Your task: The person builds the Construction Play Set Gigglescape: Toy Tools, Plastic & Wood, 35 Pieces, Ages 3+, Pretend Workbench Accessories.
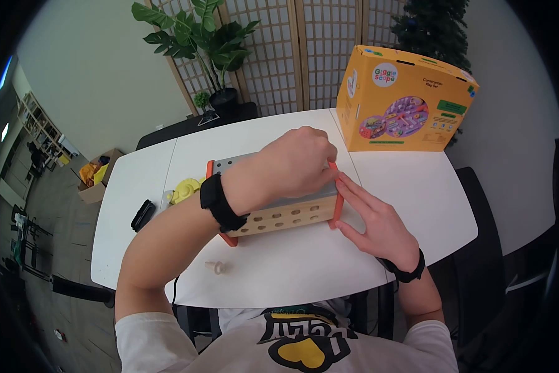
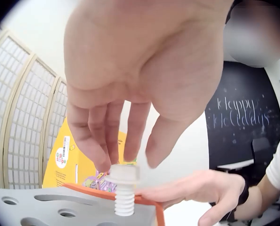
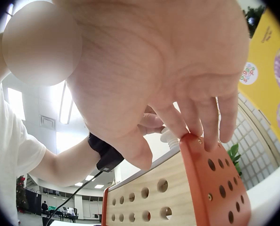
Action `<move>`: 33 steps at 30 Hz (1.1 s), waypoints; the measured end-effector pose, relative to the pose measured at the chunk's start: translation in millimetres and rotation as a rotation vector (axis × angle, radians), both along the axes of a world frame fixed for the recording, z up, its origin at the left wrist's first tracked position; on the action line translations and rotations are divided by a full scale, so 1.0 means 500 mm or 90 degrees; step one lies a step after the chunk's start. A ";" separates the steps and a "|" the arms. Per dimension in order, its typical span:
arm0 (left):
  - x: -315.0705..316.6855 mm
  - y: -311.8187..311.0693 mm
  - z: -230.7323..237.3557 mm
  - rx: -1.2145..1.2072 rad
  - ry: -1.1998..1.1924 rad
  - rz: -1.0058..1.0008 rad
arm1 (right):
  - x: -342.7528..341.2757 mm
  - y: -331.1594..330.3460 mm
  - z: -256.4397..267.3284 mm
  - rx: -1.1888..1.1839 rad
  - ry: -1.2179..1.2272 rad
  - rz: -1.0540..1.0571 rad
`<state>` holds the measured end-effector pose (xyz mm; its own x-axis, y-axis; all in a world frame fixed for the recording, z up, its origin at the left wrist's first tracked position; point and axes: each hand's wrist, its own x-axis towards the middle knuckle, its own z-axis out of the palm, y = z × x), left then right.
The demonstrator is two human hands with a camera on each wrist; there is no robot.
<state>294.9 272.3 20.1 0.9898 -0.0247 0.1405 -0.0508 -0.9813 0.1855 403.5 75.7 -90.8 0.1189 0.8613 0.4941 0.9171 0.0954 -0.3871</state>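
Observation:
A toy workbench (image 1: 285, 216), with a grey top, holed wooden side and orange ends, sits on the table under my hands. Reaching across its top, my left hand (image 1: 295, 158) is at the right end. In the left wrist view a white plastic screw (image 2: 124, 193) stands upright by the orange edge, its head and some thread showing. Fingertips hang right at that head, the thumb a little apart from it. My right hand (image 1: 379, 227) lays fairly straight fingers on the orange end panel (image 3: 215, 183), the thumb spread toward the front.
Beyond the bench at right stands a large yellow box (image 1: 410, 102). A yellow-green toy piece (image 1: 185, 191) and a black case (image 1: 144, 216) lie at left. One pale loose screw (image 1: 215, 267) lies nearer the white table's (image 1: 292, 273) front edge.

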 end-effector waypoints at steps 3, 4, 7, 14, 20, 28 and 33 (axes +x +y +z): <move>0.007 -0.005 0.007 0.061 0.085 0.069 | 0.006 0.002 -0.001 0.004 -0.001 0.003; 0.010 -0.002 0.001 0.069 0.092 0.070 | 0.006 0.003 -0.001 0.007 -0.003 0.004; 0.006 0.037 -0.024 -0.036 -0.044 -0.127 | 0.007 0.003 -0.002 0.016 -0.007 0.004; 0.010 -0.005 0.010 0.039 0.065 0.072 | 0.008 0.005 -0.001 0.012 -0.003 0.001; 0.032 0.036 -0.019 -0.046 0.001 -0.087 | 0.031 0.013 -0.001 0.019 -0.012 0.000; 0.039 -0.003 -0.002 0.101 0.107 0.134 | 0.033 0.014 0.001 0.018 0.003 0.002; 0.039 0.029 -0.020 0.011 0.031 -0.036 | 0.035 0.015 0.001 0.022 -0.001 0.002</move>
<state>314.7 286.8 9.9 0.9923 -0.0830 0.0917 -0.0979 -0.9801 0.1729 420.9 83.4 -90.5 0.1153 0.8445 0.5230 0.9171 0.1118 -0.3826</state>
